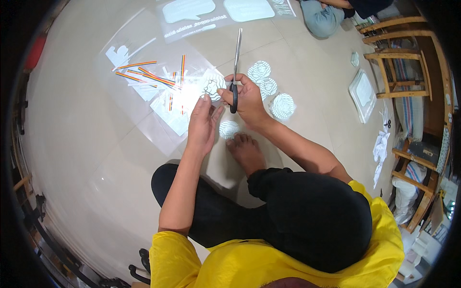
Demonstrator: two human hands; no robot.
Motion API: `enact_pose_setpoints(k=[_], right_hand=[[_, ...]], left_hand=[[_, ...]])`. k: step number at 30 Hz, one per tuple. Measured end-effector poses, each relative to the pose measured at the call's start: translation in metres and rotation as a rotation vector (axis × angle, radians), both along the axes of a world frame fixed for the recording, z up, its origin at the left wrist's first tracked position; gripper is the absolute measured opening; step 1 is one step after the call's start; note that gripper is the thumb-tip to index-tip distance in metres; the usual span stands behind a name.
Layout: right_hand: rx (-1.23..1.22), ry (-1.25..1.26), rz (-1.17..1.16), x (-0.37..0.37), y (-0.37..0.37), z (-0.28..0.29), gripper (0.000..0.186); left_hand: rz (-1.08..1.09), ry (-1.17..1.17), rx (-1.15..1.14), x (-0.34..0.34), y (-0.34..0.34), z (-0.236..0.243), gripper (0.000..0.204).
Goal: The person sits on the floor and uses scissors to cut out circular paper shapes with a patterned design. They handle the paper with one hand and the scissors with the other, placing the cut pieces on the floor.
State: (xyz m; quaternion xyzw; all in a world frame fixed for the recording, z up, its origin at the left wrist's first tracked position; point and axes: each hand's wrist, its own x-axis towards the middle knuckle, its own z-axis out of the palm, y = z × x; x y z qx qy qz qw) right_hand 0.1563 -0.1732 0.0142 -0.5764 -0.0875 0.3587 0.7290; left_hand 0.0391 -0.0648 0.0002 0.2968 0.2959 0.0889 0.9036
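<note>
A white cutout with dark wavy lines (214, 84) is pinched at its lower edge by my left hand (203, 121). My right hand (248, 100) grips black-handled scissors (237, 55), their blades together and pointing away from me. That hand's thumb also reaches the cutout's right side. Several similar round wavy-lined pieces lie on the floor: one piece (259, 70) just beyond my right hand, another piece (282, 106) to its right, and one piece (229, 129) by my bare foot (247, 152).
Left of my hands, a clear plastic sheet (165, 137) carries white scraps and rainbow-striped strips (158, 77). A printed sheet (218, 28) lies at the far side. To the right are stacked white sheets (362, 96), wooden furniture (401, 67) and crumpled paper (380, 149). Another person (322, 19) sits at the far right.
</note>
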Motion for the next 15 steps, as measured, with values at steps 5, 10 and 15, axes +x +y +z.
enact_pose_setpoints(k=[5,10,15], right_hand=[[-0.134,-0.129,0.147,0.014,-0.034,0.015,0.042],[-0.129,-0.096,0.126,0.009,-0.054,0.013,0.043],[-0.13,-0.038,-0.054,-0.005,-0.072,-0.009,0.044]], left_hand=[[-0.017,0.076,0.256,-0.005,0.007,0.007,0.034],[-0.088,0.094,0.449,-0.006,0.007,0.004,0.024],[-0.14,0.134,0.411,-0.006,-0.008,0.007,0.019]])
